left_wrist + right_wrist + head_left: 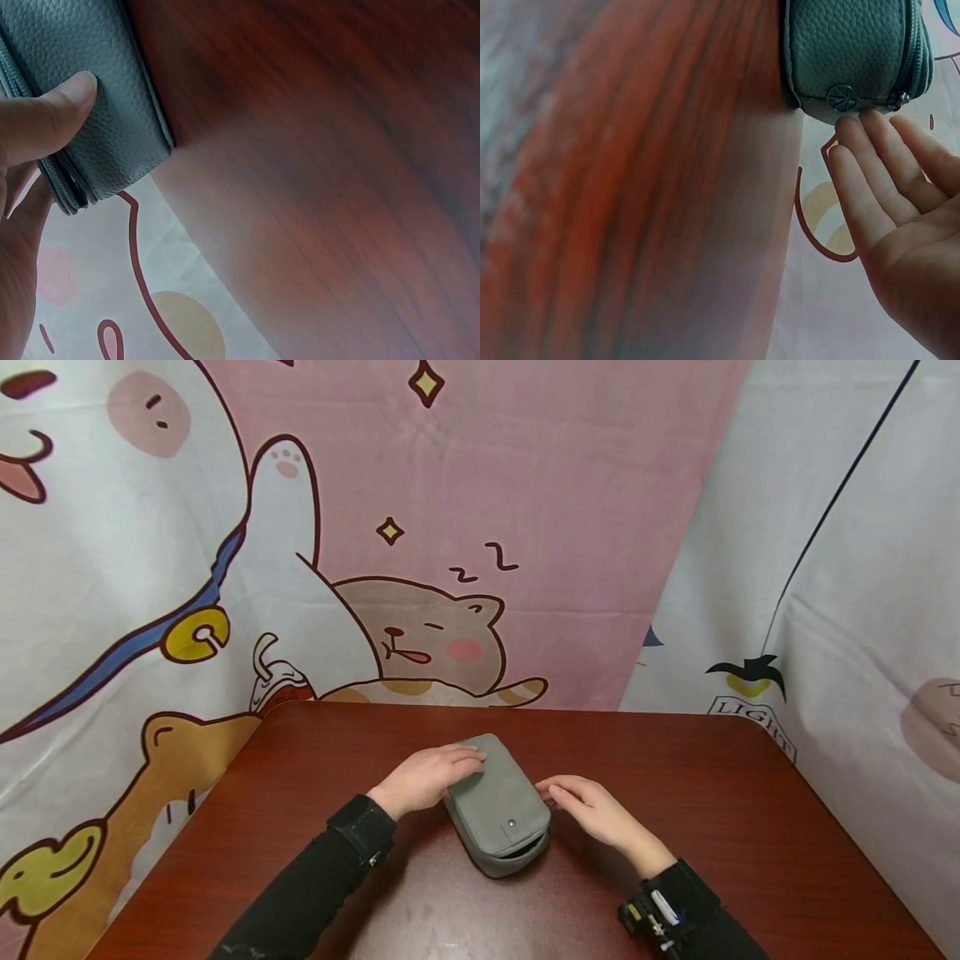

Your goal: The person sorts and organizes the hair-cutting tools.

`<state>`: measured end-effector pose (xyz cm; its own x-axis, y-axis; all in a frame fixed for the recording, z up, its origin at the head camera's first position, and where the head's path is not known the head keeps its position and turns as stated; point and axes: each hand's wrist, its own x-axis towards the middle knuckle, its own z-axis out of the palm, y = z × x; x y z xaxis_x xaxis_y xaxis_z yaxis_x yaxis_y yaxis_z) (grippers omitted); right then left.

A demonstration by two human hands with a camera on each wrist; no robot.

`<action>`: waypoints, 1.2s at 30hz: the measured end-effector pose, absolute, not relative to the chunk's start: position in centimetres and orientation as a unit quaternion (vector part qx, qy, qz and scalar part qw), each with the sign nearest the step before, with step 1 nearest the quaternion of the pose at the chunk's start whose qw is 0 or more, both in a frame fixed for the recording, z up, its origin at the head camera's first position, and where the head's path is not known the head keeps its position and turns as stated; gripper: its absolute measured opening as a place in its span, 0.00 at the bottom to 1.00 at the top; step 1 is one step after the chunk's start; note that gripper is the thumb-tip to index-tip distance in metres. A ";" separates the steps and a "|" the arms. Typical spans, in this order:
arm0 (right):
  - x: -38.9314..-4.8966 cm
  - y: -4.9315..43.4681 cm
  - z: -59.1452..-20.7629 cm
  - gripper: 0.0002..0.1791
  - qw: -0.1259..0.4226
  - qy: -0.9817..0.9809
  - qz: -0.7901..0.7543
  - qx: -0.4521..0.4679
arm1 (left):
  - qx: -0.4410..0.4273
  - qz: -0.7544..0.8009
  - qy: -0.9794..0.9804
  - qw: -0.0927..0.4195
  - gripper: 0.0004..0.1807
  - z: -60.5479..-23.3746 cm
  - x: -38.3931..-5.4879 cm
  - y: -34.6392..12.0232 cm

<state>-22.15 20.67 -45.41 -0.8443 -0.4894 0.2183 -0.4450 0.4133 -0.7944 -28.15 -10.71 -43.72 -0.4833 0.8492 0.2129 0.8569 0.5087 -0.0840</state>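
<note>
A grey-green pebbled leather zip case (pixel 498 797) lies flat on the table, angled, with a small round stud on its lid. Its near end gapes, showing a dark slit under the lid. My left hand (pixel 431 779) holds the case at its far left, fingers over the lid and the thumb (pixel 71 97) against the side wall. At the right side, my right hand (pixel 592 810) has its fingers extended, tips close to the case. In the right wrist view those fingertips lie right by the zip slider (pixel 900 99), beside a round wheel-shaped charm (pixel 841 97).
The dark red-brown wooden table (pixel 300 827) has its far edge just past the case. Behind it hangs a cartoon-printed cloth (pixel 570 527) in pink and white. A small device (pixel 652 918) is strapped at the right wrist, over a black sleeve.
</note>
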 end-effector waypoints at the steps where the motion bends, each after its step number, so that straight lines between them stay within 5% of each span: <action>1: -22.2 20.8 -45.5 0.17 0.028 0.838 -0.471 -0.274 | -0.496 -0.017 -0.861 0.114 0.44 -43.7 -28.1 -10.7; 12: -22.4 22.3 -46.1 0.19 0.040 0.841 -0.494 -0.216 | -0.498 -0.020 -0.859 0.118 0.42 -43.8 -28.2 -10.8; 25: -22.0 22.2 -46.4 0.35 0.115 0.826 -0.490 -0.253 | -0.494 -0.018 -0.862 0.114 0.42 -43.8 -28.2 -10.7; 36: -22.0 21.6 -46.2 0.32 0.131 0.820 -0.496 -0.255 | -0.497 -0.022 -0.860 0.117 0.41 -43.9 -28.3 -10.8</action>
<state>-22.01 21.55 -46.17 -0.8349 -0.5490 0.0378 -0.2883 0.3779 -0.8798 -28.28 -10.78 -43.93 -0.4792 0.8489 0.2230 0.8591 0.5057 -0.0787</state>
